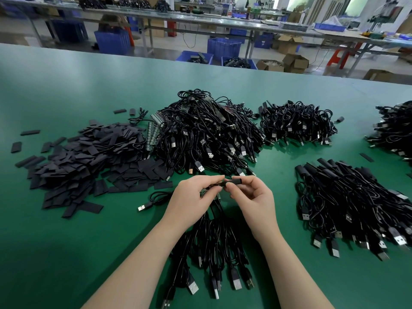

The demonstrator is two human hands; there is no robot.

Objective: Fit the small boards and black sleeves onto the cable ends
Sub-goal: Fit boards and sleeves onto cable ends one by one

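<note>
The sleeve (234,182) is pinched in the right hand (252,195) above the desk (66,253). The left hand (194,195) grips the board (213,194) and its cable end. If the board tilts, the sleeve could snag or drop among the cables (214,253) below.

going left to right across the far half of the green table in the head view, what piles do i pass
Pile of flat black sleeves → strips of small boards → big tangled cable heap → smaller cable heap → cable pile cut off by the right edge.
</note>
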